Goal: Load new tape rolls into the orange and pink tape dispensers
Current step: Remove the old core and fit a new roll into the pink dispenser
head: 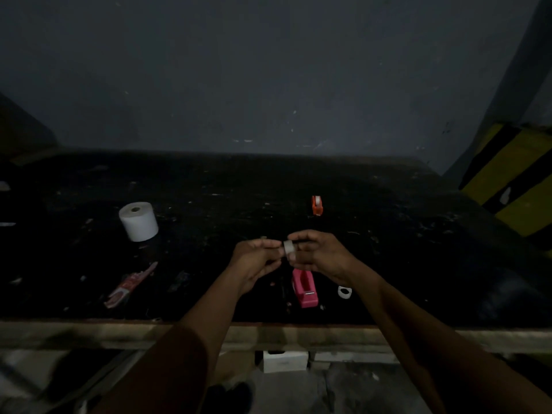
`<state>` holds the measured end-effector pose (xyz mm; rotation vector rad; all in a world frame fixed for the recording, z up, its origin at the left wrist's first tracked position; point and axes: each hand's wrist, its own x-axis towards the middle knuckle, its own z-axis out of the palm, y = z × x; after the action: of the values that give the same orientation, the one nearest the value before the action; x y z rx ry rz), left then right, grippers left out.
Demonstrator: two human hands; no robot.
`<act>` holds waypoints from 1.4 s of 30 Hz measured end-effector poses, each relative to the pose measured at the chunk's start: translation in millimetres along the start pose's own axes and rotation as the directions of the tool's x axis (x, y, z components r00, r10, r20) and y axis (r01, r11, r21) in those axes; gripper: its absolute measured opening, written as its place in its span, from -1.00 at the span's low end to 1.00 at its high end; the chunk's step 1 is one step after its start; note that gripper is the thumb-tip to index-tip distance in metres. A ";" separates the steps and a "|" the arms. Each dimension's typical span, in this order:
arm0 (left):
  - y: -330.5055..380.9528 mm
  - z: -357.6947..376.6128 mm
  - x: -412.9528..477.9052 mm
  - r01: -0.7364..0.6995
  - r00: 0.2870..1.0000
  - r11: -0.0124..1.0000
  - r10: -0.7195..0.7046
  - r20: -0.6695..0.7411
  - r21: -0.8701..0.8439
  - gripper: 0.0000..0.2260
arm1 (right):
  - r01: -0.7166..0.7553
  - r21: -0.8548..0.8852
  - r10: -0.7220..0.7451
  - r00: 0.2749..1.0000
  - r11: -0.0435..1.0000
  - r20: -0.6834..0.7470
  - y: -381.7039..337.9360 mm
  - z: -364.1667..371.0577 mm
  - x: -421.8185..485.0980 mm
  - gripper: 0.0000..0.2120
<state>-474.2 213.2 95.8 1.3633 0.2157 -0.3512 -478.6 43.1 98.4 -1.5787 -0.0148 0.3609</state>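
A small clear tape roll (288,248) is held in the air between both hands, above the dark table. My right hand (321,253) pinches the roll from the right. My left hand (255,257) touches it from the left with its fingertips. Just below the hands the pink tape dispenser (304,288) lies on the table, its cutter end towards me. The orange tape dispenser (317,205) stands farther back, with a roll inside it. A small white core piece (344,292) lies right of the pink dispenser.
A thick white paper roll (139,221) stands at the left. A red and white wrapper (129,286) lies near the front left. The table's worn front edge (119,333) runs across the bottom. A yellow and black striped post (513,186) stands at the right. The scene is very dim.
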 end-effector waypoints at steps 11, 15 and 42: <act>1.4 3.9 1.0 -0.016 1.000 1.000 0.016 0.007 -0.005 -0.87 | -0.039 0.069 0.037 0.999 0.997 0.029 0.0 -6.1 5.8 -0.58; 3.9 9.1 3.1 0.017 1.000 1.000 -0.016 0.018 -0.011 -0.88 | -0.076 0.078 0.072 0.996 0.994 0.045 -0.9 -14.4 4.4 -0.60; -0.3 21.2 25.9 0.050 0.999 0.998 -0.050 0.008 0.027 -0.82 | -0.028 -0.124 0.026 0.999 0.992 -0.018 2.3 -29.6 14.7 -0.60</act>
<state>-451.4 189.2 90.6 1.3838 0.2389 -0.4035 -458.2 17.6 92.8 -1.7062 -0.0028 0.3742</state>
